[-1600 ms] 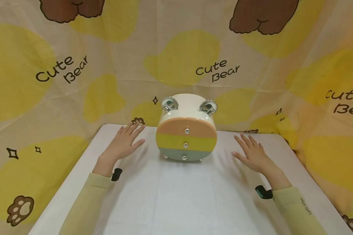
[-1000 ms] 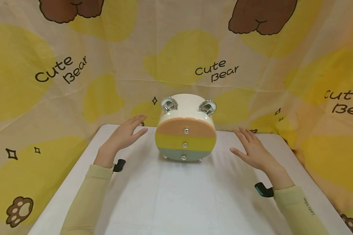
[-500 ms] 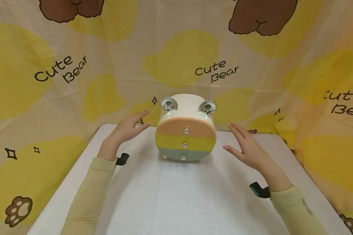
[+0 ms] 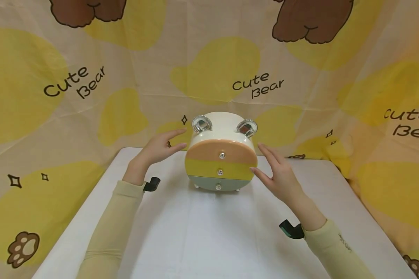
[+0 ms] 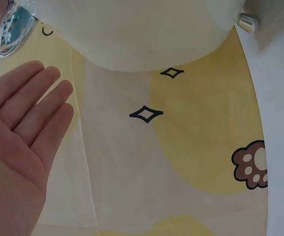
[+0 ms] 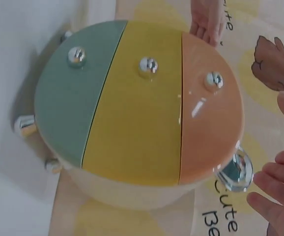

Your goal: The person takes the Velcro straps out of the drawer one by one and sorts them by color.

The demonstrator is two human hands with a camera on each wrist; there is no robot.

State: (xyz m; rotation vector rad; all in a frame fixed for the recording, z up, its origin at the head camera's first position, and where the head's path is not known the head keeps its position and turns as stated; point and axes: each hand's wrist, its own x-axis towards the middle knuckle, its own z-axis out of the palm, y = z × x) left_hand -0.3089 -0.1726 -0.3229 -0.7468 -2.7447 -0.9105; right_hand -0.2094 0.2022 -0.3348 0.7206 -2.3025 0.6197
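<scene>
A small rounded drawer box (image 4: 220,159) stands on the white table, its front banded in orange, yellow and green drawers, each with a silver knob. Two shiny silver ears rise from its white top, and short silver feet hold it up. On its left side my left hand (image 4: 158,149) is held with fingers straight, the fingertips close to the box's upper edge. My right hand (image 4: 281,174) is on the other side, fingers extended, its thumb tip overlapping the box's right edge in the head view. The left wrist view shows the palm (image 5: 19,142) facing the box, holding nothing.
The white table (image 4: 202,240) reaches toward me in front of the box. A yellow and beige cloth (image 4: 153,77) with bear prints hangs behind and at both sides. A black wrist camera (image 4: 153,184) sits at the left cuff, another (image 4: 291,229) at the right.
Both hands have moved inward toward the box from either side, the left rising a little as it came. The drawer box has stayed in place, its drawers closed.
</scene>
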